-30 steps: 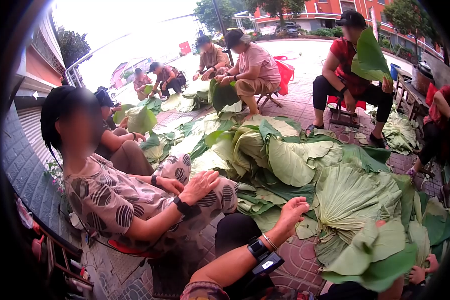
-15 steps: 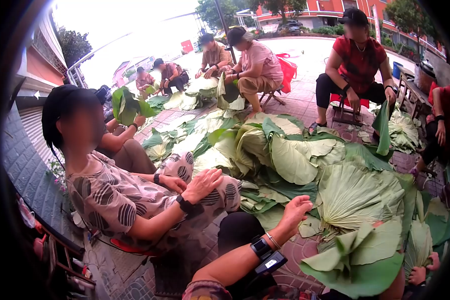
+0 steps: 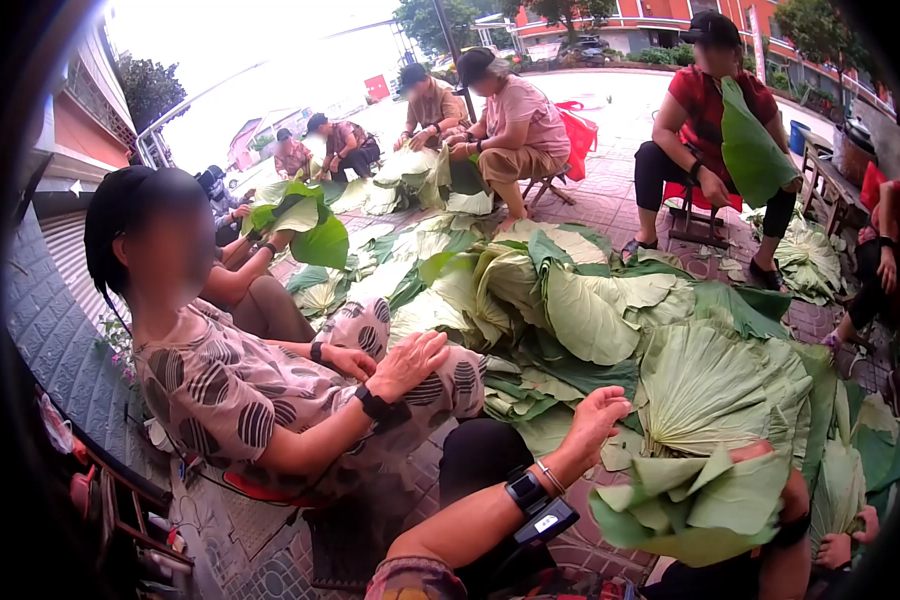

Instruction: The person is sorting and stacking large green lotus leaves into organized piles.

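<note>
My left hand (image 3: 598, 418) hangs above the leaf pile, a watch and a bangle on its wrist. Its fingers are loosely bent, with nothing in them. A folded lotus leaf (image 3: 700, 505) is in my right hand (image 3: 756, 453), which is mostly hidden behind it at the lower right. Just beyond it, a stack of pale green lotus leaves (image 3: 720, 385) lies with its veined undersides up. More lotus leaves (image 3: 585, 315) are heaped behind my left hand.
A person in a patterned shirt (image 3: 215, 385) sits close on my left. Several people sit around the leaves on low stools; one in a red shirt (image 3: 680, 110) holds up a leaf. Other hands (image 3: 842, 545) show at the lower right edge. A brick-like wall (image 3: 65, 310) runs along the left.
The leaf in my right hand has folded inward and shifted slightly left. My left hand has barely moved. The person in red has raised a leaf; another leaf at the left has swung right.
</note>
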{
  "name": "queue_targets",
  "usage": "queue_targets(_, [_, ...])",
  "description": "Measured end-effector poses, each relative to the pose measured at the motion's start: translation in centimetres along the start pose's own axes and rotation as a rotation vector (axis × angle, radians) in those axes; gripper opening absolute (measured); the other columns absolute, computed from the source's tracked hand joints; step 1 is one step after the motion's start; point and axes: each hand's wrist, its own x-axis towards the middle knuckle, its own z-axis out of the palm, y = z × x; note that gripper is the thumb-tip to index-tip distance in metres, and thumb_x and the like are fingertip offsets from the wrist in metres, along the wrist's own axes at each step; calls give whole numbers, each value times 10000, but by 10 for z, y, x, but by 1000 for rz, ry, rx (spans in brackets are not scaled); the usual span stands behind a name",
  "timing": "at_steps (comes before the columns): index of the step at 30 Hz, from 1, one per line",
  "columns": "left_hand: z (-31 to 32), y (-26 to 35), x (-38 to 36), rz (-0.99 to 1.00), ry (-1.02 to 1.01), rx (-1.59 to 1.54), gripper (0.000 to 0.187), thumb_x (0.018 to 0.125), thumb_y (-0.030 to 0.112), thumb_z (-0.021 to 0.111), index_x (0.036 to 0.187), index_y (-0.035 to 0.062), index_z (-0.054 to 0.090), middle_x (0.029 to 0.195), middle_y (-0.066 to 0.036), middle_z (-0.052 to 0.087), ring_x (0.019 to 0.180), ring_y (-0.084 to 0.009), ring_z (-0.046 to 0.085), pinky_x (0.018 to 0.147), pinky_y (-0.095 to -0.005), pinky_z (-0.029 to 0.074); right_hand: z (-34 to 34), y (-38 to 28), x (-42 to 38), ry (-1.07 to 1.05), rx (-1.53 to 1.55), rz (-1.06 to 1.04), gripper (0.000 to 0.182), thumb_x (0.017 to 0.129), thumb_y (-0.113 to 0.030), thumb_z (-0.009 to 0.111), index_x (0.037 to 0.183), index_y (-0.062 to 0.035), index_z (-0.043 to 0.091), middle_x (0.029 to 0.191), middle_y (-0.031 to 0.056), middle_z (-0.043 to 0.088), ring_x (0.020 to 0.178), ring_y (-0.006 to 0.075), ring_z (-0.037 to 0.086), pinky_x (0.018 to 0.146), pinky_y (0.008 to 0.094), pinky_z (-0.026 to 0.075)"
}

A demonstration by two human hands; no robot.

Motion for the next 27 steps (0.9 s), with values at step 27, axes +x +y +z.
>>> queue_targets(27, [-2, -2, 2, 9, -13, -14, 377, 804, 198, 604, 1126, 56, 468, 1040, -42, 543, 932, -132, 528, 736, -282, 419, 6, 4, -10, -14, 649, -189, 315, 768, -173, 592, 945, 88, 593, 808, 166, 632, 749, 200, 602, 703, 297, 457])
